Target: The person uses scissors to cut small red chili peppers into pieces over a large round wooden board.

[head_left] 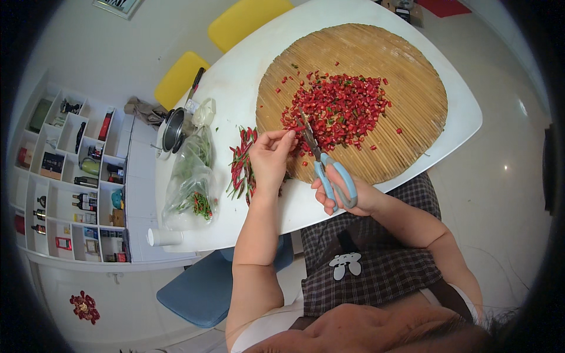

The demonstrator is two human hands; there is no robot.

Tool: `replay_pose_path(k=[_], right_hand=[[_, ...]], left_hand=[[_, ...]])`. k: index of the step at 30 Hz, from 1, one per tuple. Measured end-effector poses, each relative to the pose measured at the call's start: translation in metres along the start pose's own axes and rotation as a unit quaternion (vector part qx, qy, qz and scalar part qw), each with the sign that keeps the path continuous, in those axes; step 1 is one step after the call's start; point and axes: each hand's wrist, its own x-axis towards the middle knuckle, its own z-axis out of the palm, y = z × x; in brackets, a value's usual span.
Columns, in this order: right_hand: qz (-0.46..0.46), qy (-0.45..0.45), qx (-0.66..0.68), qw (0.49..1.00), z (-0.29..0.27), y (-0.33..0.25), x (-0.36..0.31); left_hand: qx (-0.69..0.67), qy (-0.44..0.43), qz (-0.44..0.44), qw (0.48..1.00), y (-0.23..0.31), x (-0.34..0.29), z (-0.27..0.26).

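Observation:
Between the thumb and fingers of my left hand is a red chili pepper, held over the near left part of a round wooden mat. My right hand is closed around the blue handles of a pair of scissors. The scissor blades point up and left and meet the chili. A heap of cut red chili pieces covers the middle of the mat. Beside my left wrist, a pile of whole red chilies with green stems lies on the white table.
Left of the whole chilies lies a clear plastic bag with green stems and chilies. Behind it are a dark pot and a knife. A white cup is at the table's left edge. Yellow chairs stand beyond the table.

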Motion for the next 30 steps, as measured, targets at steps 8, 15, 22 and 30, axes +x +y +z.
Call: replay_pose_path(k=[8, 15, 22, 30], right_hand=[[-0.003, 0.015, -0.011, 1.000, 0.004, -0.001, -0.001], [-0.001, 0.010, -0.012, 1.000, 0.003, 0.000, -0.001], [-0.001, -0.002, -0.024, 1.000, 0.000, 0.002, 0.001], [0.013, -0.006, -0.051, 0.999, 0.006, -0.003, -0.002]], left_hand=[[0.120, 0.010, 0.121, 0.985, -0.011, -0.003, -0.007], [0.123, 0.038, 0.165, 0.978, -0.020, 0.002, -0.010], [0.166, 0.026, 0.188, 0.968, -0.007, -0.004, -0.005], [0.187, 0.012, 0.204, 0.961, -0.005, -0.006, -0.003]])
